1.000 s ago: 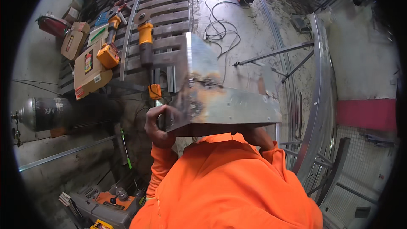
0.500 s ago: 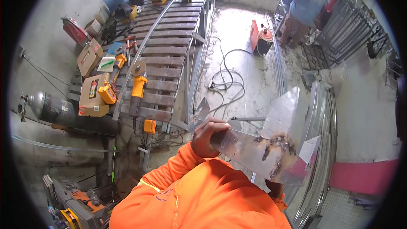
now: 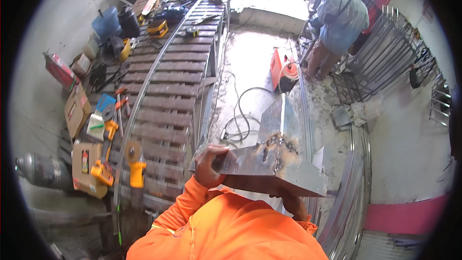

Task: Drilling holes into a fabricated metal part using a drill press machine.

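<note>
In front of my chest I hold a welded sheet-metal piece (image 3: 240, 160), a long folded plate with an upright plate joined to it. Dark scorch marks and a rough weld bead run across the joint. My left hand (image 3: 210, 166) is closed round the plate's left end, thumb on top. Under the right part, my right hand (image 3: 291, 204) grips the lower edge; its fingers are partly hidden by the metal. To the left, a yellow angle grinder (image 3: 137, 173) lies on the slatted metal bench (image 3: 166, 94), beside a long metal strip (image 3: 155, 67).
A red-orange machine (image 3: 276, 69) with cables stands on the floor ahead. Farther right, a person (image 3: 340, 19) bends beside metal frames (image 3: 385, 41). Long metal profiles (image 3: 342, 197) lie along my right. A gas cylinder (image 3: 43, 171) and cardboard boxes (image 3: 79, 110) are at the left.
The sheet-metal piece has tilted, so its lower folded face now shows, and it sits farther left in view. My right hand has come into clearer sight beneath it. The view has shifted.
</note>
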`<action>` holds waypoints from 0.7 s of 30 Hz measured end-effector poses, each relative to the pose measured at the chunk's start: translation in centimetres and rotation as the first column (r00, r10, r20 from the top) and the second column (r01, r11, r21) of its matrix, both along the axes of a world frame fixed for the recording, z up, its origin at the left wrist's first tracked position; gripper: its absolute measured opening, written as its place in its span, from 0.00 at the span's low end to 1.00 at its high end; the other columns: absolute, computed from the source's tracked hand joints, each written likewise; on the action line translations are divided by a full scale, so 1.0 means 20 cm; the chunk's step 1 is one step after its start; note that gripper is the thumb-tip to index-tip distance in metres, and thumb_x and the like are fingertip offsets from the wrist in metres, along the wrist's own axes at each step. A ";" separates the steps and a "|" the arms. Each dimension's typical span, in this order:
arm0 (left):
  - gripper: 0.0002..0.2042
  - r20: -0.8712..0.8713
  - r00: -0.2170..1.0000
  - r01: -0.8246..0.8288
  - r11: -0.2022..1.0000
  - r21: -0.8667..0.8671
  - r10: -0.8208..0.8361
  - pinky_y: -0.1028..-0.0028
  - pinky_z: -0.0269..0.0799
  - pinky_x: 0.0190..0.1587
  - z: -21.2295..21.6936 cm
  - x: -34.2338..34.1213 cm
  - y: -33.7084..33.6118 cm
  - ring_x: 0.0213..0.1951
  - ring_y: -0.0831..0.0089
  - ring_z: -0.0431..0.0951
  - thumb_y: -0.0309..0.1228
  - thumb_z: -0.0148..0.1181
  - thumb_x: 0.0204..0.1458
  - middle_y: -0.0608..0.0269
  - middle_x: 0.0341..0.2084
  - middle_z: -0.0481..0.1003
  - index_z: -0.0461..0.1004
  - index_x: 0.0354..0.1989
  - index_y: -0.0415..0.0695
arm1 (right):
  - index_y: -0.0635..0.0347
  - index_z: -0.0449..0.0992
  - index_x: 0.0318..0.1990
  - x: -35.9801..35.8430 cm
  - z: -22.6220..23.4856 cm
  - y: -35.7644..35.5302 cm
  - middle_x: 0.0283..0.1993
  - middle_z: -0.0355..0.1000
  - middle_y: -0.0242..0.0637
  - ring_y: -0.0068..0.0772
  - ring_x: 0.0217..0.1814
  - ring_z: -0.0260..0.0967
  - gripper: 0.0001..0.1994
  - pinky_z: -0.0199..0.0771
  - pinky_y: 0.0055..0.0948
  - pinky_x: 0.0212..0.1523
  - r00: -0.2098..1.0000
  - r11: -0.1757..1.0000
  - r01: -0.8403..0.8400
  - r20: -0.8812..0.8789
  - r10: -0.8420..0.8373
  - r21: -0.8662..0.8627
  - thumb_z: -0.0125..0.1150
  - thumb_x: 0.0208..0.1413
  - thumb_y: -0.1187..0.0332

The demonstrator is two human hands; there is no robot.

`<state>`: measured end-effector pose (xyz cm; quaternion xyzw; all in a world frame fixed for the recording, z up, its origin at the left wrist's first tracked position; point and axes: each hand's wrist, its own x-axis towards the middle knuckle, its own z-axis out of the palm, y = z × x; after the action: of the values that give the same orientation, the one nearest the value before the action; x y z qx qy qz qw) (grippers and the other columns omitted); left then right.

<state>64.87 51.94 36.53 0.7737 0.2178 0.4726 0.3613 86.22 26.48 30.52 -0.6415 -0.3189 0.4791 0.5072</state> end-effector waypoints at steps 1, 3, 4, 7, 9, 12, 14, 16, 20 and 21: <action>0.18 0.020 1.000 -0.001 1.000 -0.030 0.002 0.70 0.76 0.42 -0.01 0.04 0.10 0.38 0.64 0.81 0.28 0.74 0.45 0.54 0.36 0.78 0.75 0.43 0.39 | 0.64 0.73 0.52 0.03 0.04 0.11 0.44 0.78 0.41 0.38 0.42 0.76 0.09 0.77 0.39 0.46 0.996 0.999 -0.004 0.083 0.008 -0.053 0.50 0.68 0.75; 0.18 0.033 0.999 0.016 0.998 -0.060 -0.014 0.70 0.78 0.43 0.02 0.10 0.32 0.39 0.63 0.82 0.27 0.74 0.44 0.53 0.37 0.79 0.75 0.44 0.39 | 0.65 0.73 0.51 0.09 0.07 0.32 0.43 0.78 0.41 0.38 0.42 0.76 0.09 0.77 0.38 0.45 0.995 0.999 -0.010 0.103 0.016 -0.053 0.50 0.68 0.76; 0.18 0.031 0.999 0.026 0.996 -0.086 -0.024 0.69 0.79 0.43 0.03 0.12 0.42 0.40 0.62 0.83 0.25 0.74 0.43 0.53 0.38 0.80 0.76 0.44 0.39 | 0.66 0.73 0.50 0.11 0.07 0.41 0.42 0.78 0.41 0.38 0.41 0.76 0.08 0.77 0.38 0.44 0.994 0.998 -0.025 0.109 0.030 -0.049 0.49 0.68 0.76; 0.19 0.023 0.999 0.035 0.998 -0.049 -0.034 0.68 0.79 0.43 0.04 0.24 0.72 0.40 0.61 0.83 0.25 0.74 0.42 0.53 0.38 0.79 0.76 0.44 0.39 | 0.67 0.73 0.48 0.23 0.12 0.67 0.41 0.78 0.42 0.38 0.42 0.77 0.07 0.78 0.38 0.44 0.940 0.995 -0.085 0.329 0.095 -0.044 0.50 0.67 0.77; 0.20 0.003 0.999 0.037 0.999 -0.038 -0.037 0.67 0.79 0.44 0.03 0.33 0.87 0.41 0.60 0.83 0.26 0.74 0.41 0.52 0.38 0.79 0.77 0.44 0.40 | 0.68 0.73 0.47 0.27 0.20 0.84 0.40 0.78 0.42 0.38 0.42 0.77 0.07 0.78 0.38 0.45 0.972 0.999 -0.016 0.233 0.024 -0.038 0.50 0.67 0.77; 0.19 0.000 0.998 0.055 0.994 -0.092 -0.056 0.70 0.76 0.45 0.02 0.52 1.05 0.40 0.63 0.82 0.29 0.74 0.45 0.53 0.37 0.79 0.75 0.45 0.39 | 0.67 0.76 0.43 0.43 0.17 1.03 0.38 0.79 0.40 0.35 0.42 0.77 0.08 0.77 0.36 0.46 0.990 0.997 0.056 0.135 -0.049 -0.047 0.50 0.67 0.74; 0.19 -0.013 0.998 0.059 0.994 -0.096 -0.060 0.69 0.76 0.45 0.01 0.67 1.16 0.40 0.62 0.82 0.30 0.74 0.45 0.53 0.37 0.79 0.75 0.45 0.40 | 0.66 0.77 0.45 0.58 0.13 1.13 0.39 0.80 0.40 0.33 0.43 0.77 0.11 0.76 0.34 0.47 0.989 0.995 0.042 0.147 -0.028 -0.092 0.49 0.69 0.71; 0.19 -0.002 0.996 0.085 0.987 -0.137 -0.086 0.68 0.77 0.45 -0.01 0.85 1.27 0.40 0.61 0.82 0.31 0.74 0.45 0.53 0.37 0.79 0.75 0.45 0.40 | 0.65 0.77 0.47 0.76 0.04 1.20 0.40 0.80 0.40 0.32 0.43 0.77 0.11 0.76 0.33 0.46 0.991 0.990 0.050 0.129 -0.033 -0.130 0.51 0.68 0.68; 0.19 -0.022 0.993 0.118 0.991 -0.057 -0.120 0.67 0.77 0.46 -0.04 1.30 1.55 0.42 0.60 0.82 0.30 0.74 0.45 0.53 0.38 0.79 0.75 0.44 0.40 | 0.65 0.76 0.48 1.20 -0.06 1.47 0.39 0.80 0.40 0.31 0.42 0.77 0.12 0.76 0.31 0.45 0.995 0.984 0.099 0.026 -0.096 -0.151 0.53 0.65 0.66; 0.23 -0.033 0.989 0.139 0.982 -0.124 -0.144 0.67 0.77 0.50 -0.05 1.43 1.61 0.45 0.56 0.82 0.21 0.70 0.37 0.50 0.41 0.78 0.75 0.46 0.38 | 0.65 0.76 0.48 1.33 -0.08 1.54 0.39 0.80 0.40 0.31 0.42 0.77 0.12 0.76 0.31 0.45 0.996 0.986 0.091 0.031 -0.087 -0.142 0.53 0.65 0.66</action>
<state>93.37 84.12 35.49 0.7734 0.1981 0.4153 0.4360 112.83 57.24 28.97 -0.6956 -0.2609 0.4697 0.4769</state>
